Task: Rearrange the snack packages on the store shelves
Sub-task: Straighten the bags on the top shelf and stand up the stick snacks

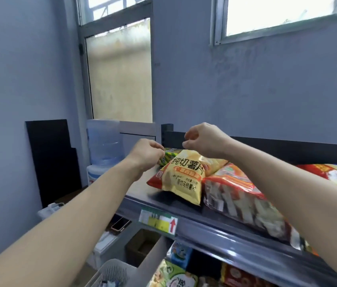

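Two hands are held over the top shelf [215, 230]. The left hand [145, 155] is pinched on one green packet [170, 154]. The right hand [202, 139] is curled just above one yellow chip bag [184, 177]; whether the bag is touched cannot be told. One clear biscuit pack [240, 199] is laid beside the bag.

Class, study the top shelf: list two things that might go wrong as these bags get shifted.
The yellow chip bag lies near the front edge of the top shelf; a nudge may slide it off. The left hand pinches the green package tucked against that bag; pulling could drag both.
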Demonstrator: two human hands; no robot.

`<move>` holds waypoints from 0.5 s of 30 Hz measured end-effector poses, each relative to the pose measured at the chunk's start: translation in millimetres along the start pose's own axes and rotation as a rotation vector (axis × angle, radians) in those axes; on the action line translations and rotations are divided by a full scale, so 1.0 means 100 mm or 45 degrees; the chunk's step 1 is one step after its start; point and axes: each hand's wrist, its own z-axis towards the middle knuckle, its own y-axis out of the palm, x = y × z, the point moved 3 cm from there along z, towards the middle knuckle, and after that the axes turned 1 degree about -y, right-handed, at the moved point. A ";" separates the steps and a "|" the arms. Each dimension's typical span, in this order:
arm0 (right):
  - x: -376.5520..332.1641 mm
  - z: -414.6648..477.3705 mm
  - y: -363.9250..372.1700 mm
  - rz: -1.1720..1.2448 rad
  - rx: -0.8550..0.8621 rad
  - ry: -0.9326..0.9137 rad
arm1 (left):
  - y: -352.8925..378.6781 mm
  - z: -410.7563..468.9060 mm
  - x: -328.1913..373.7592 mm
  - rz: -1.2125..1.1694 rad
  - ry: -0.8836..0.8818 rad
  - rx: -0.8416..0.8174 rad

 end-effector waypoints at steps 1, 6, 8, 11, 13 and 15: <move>0.01 0.18 0.07 -0.007 -0.014 0.017 | -0.01 0.17 -0.07 -0.012 -0.038 -0.027; 0.19 1.00 0.41 -0.109 -0.066 0.138 | -0.01 0.96 -0.38 -0.066 -0.197 -0.101; 0.30 1.26 0.55 -0.174 -0.131 0.200 | 0.07 1.20 -0.48 -0.078 -0.269 -0.173; 0.47 1.57 0.77 -0.310 -0.311 0.287 | 0.22 1.45 -0.60 -0.147 -0.370 -0.306; 0.58 1.69 0.88 -0.390 -0.435 0.353 | 0.32 1.57 -0.66 -0.211 -0.448 -0.375; 0.67 1.76 0.96 -0.439 -0.545 0.420 | 0.43 1.67 -0.72 -0.262 -0.518 -0.432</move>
